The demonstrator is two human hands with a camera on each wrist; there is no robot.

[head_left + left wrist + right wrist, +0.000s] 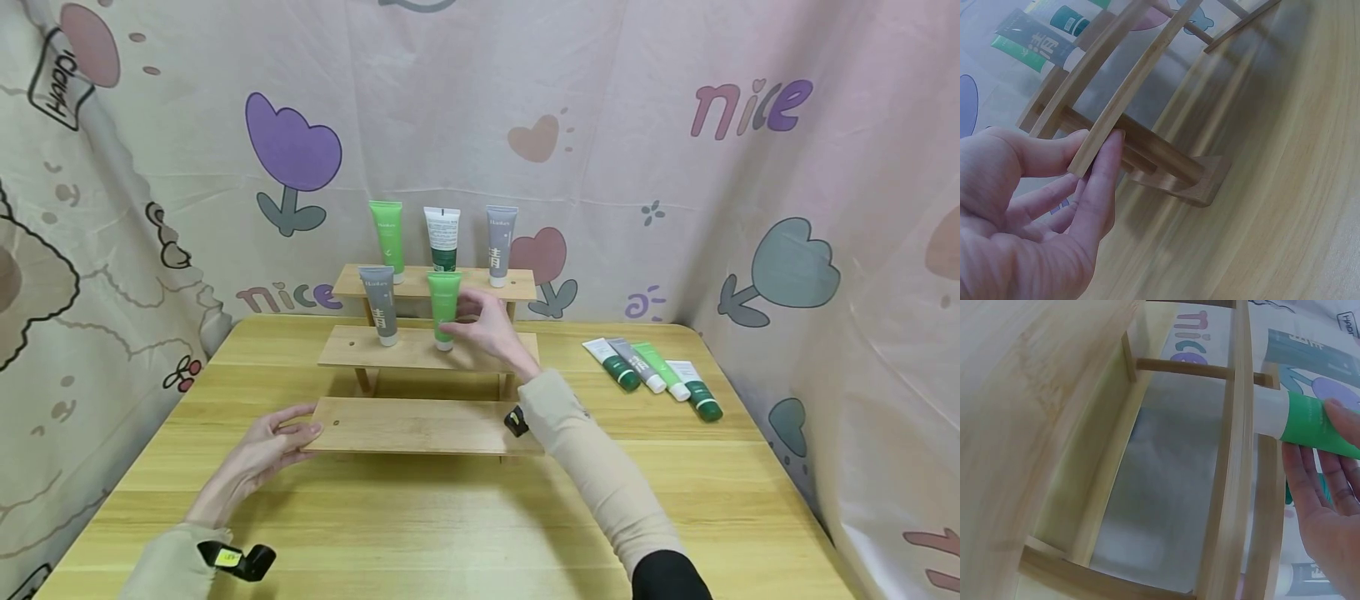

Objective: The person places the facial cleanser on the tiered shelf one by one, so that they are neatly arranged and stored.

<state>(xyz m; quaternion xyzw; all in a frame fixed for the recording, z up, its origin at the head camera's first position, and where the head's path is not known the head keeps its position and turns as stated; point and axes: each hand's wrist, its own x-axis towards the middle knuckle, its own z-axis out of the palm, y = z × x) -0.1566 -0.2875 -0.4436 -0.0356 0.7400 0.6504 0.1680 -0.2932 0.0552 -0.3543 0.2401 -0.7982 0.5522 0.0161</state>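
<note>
In the head view my right hand (491, 329) pinches a bright green tube (445, 302) with a white cap, upright at the middle step (352, 350) of a three-step wooden stand. The right wrist view shows thumb and fingers round this green tube (1316, 422), its cap right at the board's edge. My left hand (273, 446) grips the left end of the lowest step (427, 427); in the left wrist view thumb and fingers pinch that board (1129, 94). A grey tube (380, 304) stands left of the green one on the middle step.
On the top step (465, 283) stand a green tube (387, 237), a white and dark green tube (442, 237) and a grey tube (500, 242). Several tubes (652, 371) lie side by side on the table (420, 525) at right. A patterned curtain hangs behind.
</note>
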